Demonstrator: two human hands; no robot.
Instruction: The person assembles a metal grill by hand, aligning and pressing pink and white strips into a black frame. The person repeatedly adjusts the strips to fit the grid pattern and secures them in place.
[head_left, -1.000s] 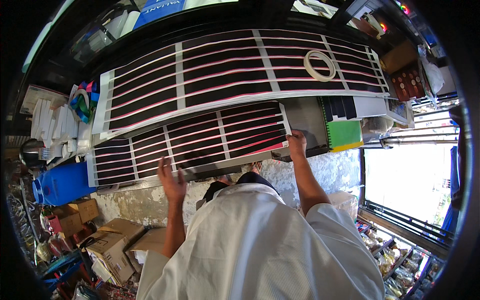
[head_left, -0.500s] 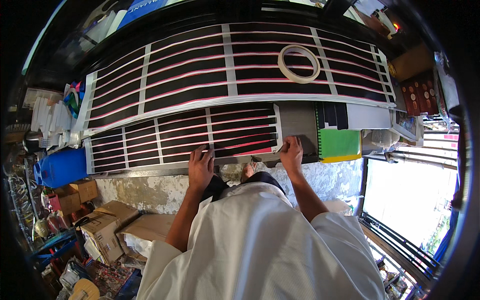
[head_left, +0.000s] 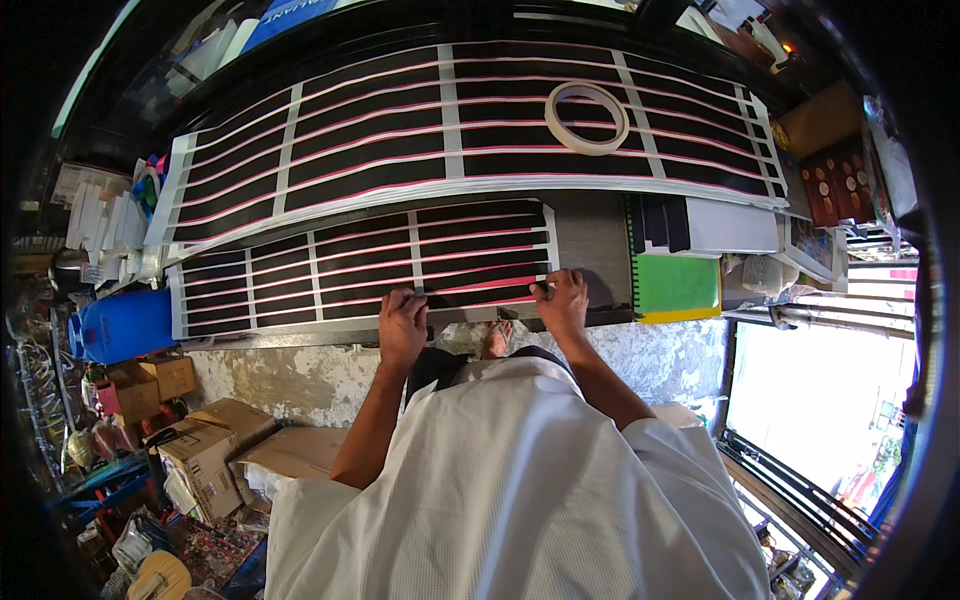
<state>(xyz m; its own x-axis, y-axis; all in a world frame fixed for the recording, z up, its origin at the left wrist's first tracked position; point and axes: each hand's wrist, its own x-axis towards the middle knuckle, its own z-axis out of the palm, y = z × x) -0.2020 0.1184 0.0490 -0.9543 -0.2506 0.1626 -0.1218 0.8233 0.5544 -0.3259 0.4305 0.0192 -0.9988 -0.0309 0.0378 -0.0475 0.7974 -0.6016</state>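
A sheet [head_left: 330, 262] with long black strips, separated by white and pink lines and crossed by white bands, lies along the table's near side. At its near edge, the curled fingers of my left hand [head_left: 403, 325] close on the lowest black strip [head_left: 470, 294]. My right hand [head_left: 563, 302] pinches at the right end of that strip, near the sheet's corner; the fingertips partly hide what they hold. Beyond lies a larger stack of similar striped sheets [head_left: 370, 125], with a roll of masking tape [head_left: 587, 118] resting on it.
Right of the sheets are a green spiral notebook [head_left: 678, 287] and a white box [head_left: 735, 230]. A blue plastic container [head_left: 125, 327] stands at the left. Cardboard boxes [head_left: 205, 460] sit on the floor lower left, and a bright opening [head_left: 800, 400] is at the right.
My right hand has moved left, toward my left hand, with the strip's end. Less of the pink area beneath the strip shows. My left hand has barely shifted.
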